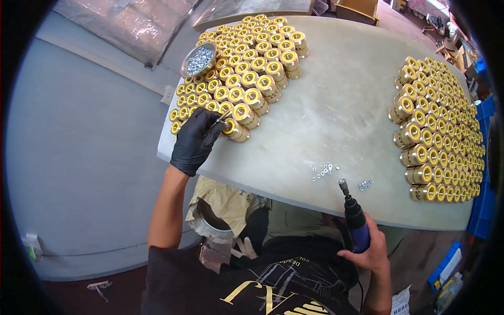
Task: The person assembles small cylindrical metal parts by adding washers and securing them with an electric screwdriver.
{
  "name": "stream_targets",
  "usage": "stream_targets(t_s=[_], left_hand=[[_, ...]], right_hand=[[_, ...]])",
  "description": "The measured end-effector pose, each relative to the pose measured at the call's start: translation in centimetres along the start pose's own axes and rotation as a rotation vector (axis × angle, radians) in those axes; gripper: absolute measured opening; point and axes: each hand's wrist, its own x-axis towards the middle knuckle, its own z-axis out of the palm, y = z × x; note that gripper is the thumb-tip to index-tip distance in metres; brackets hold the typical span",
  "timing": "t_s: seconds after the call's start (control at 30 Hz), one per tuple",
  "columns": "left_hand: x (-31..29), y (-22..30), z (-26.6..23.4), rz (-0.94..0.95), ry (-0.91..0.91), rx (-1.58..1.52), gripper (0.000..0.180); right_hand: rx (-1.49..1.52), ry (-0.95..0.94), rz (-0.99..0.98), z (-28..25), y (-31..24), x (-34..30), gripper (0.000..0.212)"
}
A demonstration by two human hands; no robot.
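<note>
My left hand (197,139), in a black glove, is closed in a pinch on a thin metal piece (222,116) whose kind I cannot make out. It is over the near end of the left group of brass cylinders (253,97) with yellow ring tops, right beside the nearest cylinder (236,130). My bare right hand (371,245) grips a purple and black power screwdriver (358,226), its socket tip pointing up over the table's front edge. Small silver nuts (326,169) lie in a loose cluster near that tip, with a second cluster of nuts (366,184) to its right.
A round metal bowl of small silver parts (199,61) sits at the left group's edge. Another large group of brass cylinders (431,140) stands along the right side of the grey table (336,94). Blue bins (482,210) border the right edge. A paper-lined bucket (215,215) is below the front edge.
</note>
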Motion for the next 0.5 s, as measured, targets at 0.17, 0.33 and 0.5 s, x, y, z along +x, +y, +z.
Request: stream_targets(t_s=[0.17,0.33,0.5], left_hand=[[0.16,0.40,-0.27,0.033,-0.013,0.056,0.016],[0.06,0.13,0.02,0.033,-0.039,0.018,0.015],[0.12,0.05,-0.10,0.104,-0.055,0.247,0.052]], right_hand=[[-0.019,0.026,0.007,-0.04,0.16,-0.37,0.105],[-0.011,0.030,0.036,-0.06,0.16,-0.63,0.104],[-0.009,0.010,0.050,-0.18,0.27,-0.68,0.104]])
